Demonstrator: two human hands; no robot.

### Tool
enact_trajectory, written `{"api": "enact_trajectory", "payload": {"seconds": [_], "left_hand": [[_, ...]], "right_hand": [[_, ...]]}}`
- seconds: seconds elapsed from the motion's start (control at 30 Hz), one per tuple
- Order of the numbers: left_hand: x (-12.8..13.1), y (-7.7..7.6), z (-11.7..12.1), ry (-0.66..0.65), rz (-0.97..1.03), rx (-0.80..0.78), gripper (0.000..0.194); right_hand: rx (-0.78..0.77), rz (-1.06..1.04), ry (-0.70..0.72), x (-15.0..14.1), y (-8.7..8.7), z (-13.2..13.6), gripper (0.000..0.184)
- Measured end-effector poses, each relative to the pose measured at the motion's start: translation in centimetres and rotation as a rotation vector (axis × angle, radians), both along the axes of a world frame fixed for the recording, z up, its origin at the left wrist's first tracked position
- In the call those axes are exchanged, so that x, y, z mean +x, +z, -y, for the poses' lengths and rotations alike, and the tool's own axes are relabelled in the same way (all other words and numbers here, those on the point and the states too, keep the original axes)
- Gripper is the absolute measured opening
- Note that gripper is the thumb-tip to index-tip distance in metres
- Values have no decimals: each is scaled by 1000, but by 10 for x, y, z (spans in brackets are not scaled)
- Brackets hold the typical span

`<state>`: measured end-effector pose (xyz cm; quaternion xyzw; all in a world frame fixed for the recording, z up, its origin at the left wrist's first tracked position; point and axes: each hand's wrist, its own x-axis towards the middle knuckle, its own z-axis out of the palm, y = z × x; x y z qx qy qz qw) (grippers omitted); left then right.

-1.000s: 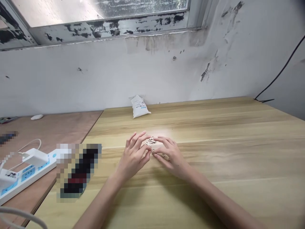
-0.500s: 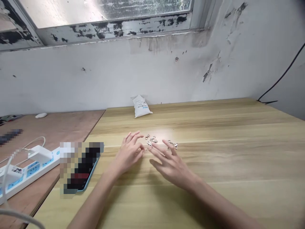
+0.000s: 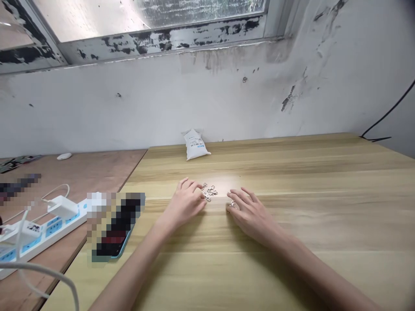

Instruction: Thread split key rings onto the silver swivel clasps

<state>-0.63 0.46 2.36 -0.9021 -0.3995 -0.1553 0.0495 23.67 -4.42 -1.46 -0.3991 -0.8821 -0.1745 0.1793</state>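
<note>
A small loose pile of silver lobster-clasp hooks [image 3: 211, 191] lies on the wooden tabletop between my hands. My left hand [image 3: 186, 201] rests at the pile's left side, its fingers loosely bent and its fingertips by the nearest clasps. My right hand [image 3: 253, 214] is palm down with fingers apart and curved over a second few clasps [image 3: 232, 203], which show partly between thumb and fingers. Neither hand has anything visibly lifted. What lies under the right fingers is partly hidden.
A white labelled plastic packet [image 3: 196, 146] sits at the back near the wall. To the left are a blurred-out phone [image 3: 125, 242] with a blue edge and a white power strip [image 3: 55, 224] with plugs and cables. A black cable [image 3: 389, 109] hangs at the far right.
My right hand has moved right, away from the main pile, with its fingers now over the right-hand clasps. My left hand has shifted right, up against the pile. The view has shifted slightly.
</note>
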Motion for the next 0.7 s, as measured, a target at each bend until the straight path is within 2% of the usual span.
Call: {"api": "enact_trajectory", "payload": {"seconds": [0.1, 0.2, 0.47, 0.7], "left_hand": [[23, -6, -4, 15, -78, 86, 9], [32, -12, -6, 42, -131, 173, 12], [23, -15, -10, 28, -208, 252, 19], [16, -10, -11, 17, -76, 166, 14]], "right_hand": [[-3, -40, -36, 2, -1, -1, 16], [-27, -66, -38, 2, -2, -1, 15], [-91, -92, -37, -1, 4, 3, 17], [-170, -168, -25, 1, 7, 2, 17]]}}
